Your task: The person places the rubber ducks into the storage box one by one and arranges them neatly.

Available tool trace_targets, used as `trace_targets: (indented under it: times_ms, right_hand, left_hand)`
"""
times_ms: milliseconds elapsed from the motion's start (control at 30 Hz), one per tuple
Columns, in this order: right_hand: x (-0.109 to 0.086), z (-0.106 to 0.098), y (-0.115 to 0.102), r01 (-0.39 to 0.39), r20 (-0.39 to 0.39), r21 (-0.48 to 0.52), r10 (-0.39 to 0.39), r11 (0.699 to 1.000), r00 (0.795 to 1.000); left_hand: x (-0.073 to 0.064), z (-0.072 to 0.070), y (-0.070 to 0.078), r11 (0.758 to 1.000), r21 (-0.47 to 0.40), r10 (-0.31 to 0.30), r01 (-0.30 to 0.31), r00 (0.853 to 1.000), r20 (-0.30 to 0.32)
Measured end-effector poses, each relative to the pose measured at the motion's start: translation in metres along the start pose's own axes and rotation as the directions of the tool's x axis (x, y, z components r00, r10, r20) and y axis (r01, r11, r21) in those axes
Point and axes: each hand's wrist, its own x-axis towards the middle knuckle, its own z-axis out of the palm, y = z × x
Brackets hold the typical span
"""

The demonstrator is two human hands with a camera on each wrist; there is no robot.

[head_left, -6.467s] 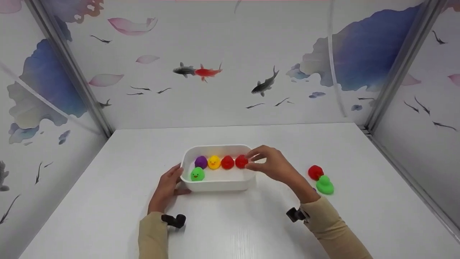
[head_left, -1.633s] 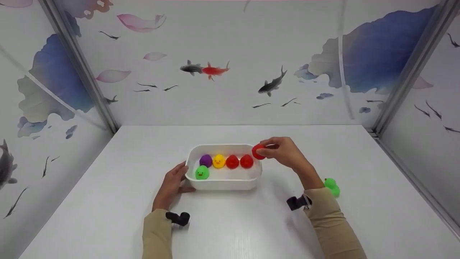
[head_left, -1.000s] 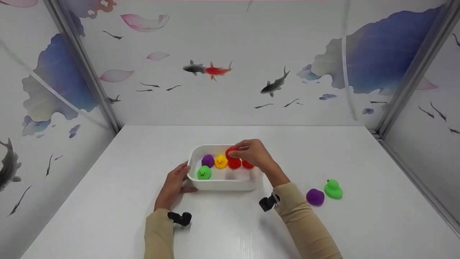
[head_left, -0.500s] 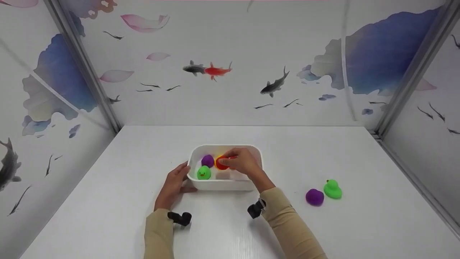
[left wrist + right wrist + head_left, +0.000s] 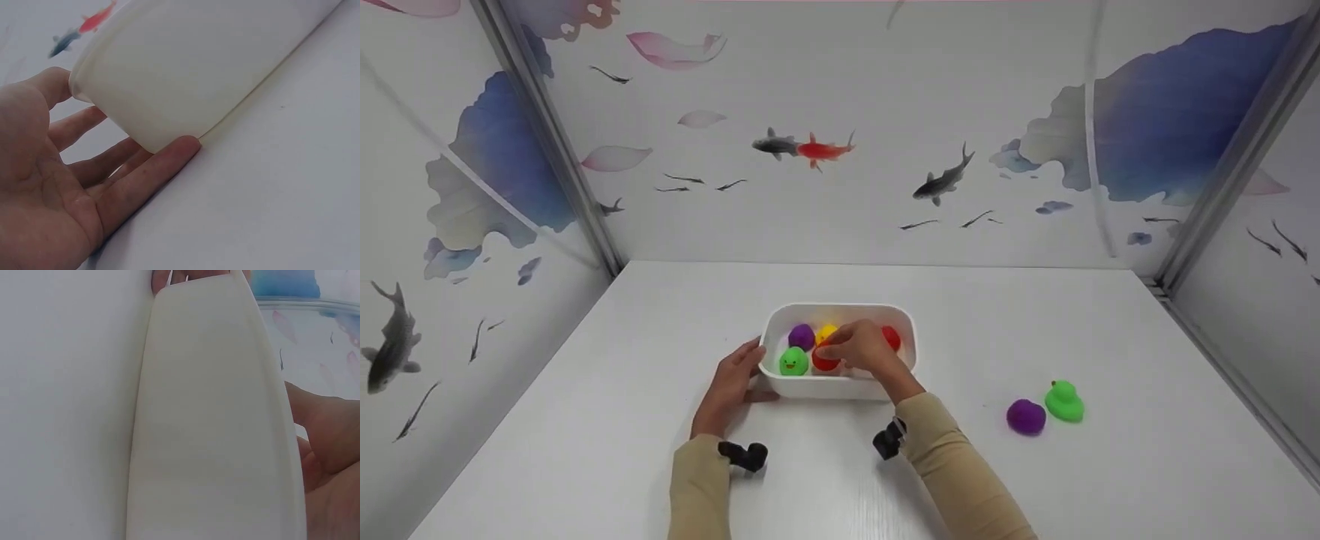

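Red duck (image 5: 826,360) pinched between the right hand's (image 5: 861,346) thumb and fingers, low inside the white tray (image 5: 829,388), beside the smiling green duck (image 5: 793,363); can't tell if it touches the bottom. Left hand (image 5: 729,388) grips the tray's end. Inner purple duck (image 5: 801,337), yellow duck (image 5: 826,331) and far-right red duck (image 5: 891,337) already in; the hand may hide more. Likely left: outer purple duck (image 5: 1026,417) and outer green duck (image 5: 1064,402), on the table (image 5: 1110,337).

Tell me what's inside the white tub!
The white tub holds a purple duck, a green duck, a partly covered yellow duck, a red duck pinched by the right hand, and another red duck near the right end. That hand hides whatever lies beneath it.
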Motion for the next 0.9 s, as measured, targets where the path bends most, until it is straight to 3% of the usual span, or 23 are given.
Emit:
trace_targets:
  times_ms: [467,900]
  right_hand:
    - [0.004,0.011,0.003,-0.034,-0.008,-0.047,0.034,0.998,0.999]
    - [0.0,0.002,-0.001,0.015,-0.028,-0.106,-0.018,0.994,0.999]
  left_hand:
    - [0.0,-0.001,-0.002,1.0,-0.017,0.005,-0.005,1.0,0.003]
    - [0.0,-0.001,0.0,1.0,-0.006,-0.011,0.011,1.0,-0.001]
